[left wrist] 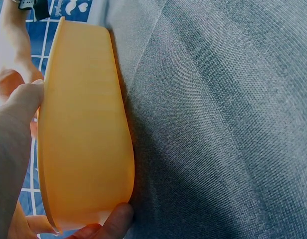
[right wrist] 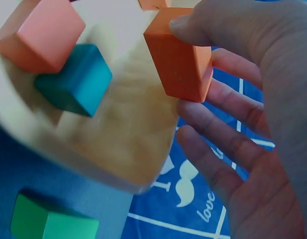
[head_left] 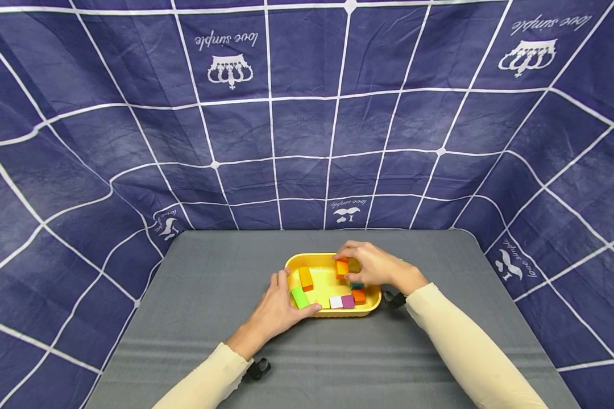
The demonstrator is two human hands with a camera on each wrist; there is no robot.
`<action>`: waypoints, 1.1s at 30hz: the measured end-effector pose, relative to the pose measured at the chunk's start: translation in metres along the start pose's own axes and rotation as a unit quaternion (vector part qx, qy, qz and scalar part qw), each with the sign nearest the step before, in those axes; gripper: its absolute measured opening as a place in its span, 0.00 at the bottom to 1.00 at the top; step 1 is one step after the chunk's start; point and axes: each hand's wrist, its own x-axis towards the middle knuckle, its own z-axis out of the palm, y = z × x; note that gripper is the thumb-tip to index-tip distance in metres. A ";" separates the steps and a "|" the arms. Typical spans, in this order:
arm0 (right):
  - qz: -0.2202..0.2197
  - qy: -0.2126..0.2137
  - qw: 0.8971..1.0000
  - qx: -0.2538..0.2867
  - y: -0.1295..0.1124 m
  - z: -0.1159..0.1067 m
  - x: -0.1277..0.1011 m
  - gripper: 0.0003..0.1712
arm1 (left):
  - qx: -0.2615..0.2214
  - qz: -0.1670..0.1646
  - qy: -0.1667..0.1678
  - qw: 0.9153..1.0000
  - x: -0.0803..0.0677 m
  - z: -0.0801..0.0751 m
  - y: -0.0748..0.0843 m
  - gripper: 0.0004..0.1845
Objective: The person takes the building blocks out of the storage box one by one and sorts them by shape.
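A yellow plastic tray (head_left: 323, 279) sits on the grey table. My left hand (head_left: 276, 305) grips its left end, thumb over the near rim; in the left wrist view fingers curl around the tray's wall (left wrist: 86, 124). Over the tray's far right part, my right hand (head_left: 372, 264) pinches an orange block (right wrist: 178, 57) between thumb and fingers. Inside the tray lie a yellow-orange block (head_left: 305, 279), a lime green block (head_left: 299, 297), a pale yellow block (head_left: 323, 303), a white block (head_left: 335, 303), a purple block (head_left: 348, 301), an orange-red block (head_left: 359, 296) and a teal block (right wrist: 76, 79).
Outside the tray, past its right end, a green block (right wrist: 54, 221) lies on the table; my right hand mostly hides it in the head view. Grey cloth (head_left: 210, 284) covers the table. A blue curtain with white lines (head_left: 307, 130) hangs behind and on both sides.
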 end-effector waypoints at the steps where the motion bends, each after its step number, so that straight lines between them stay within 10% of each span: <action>1: 0.003 0.001 1.000 0.000 0.001 -0.002 -0.001 0.29 | -0.001 0.000 0.000 1.000 0.000 0.000 0.000 0.68; 33: 0.053 0.051 0.997 -0.023 0.036 -0.029 -0.047 0.29 | -0.003 0.005 0.002 1.000 0.000 0.000 -0.002 0.67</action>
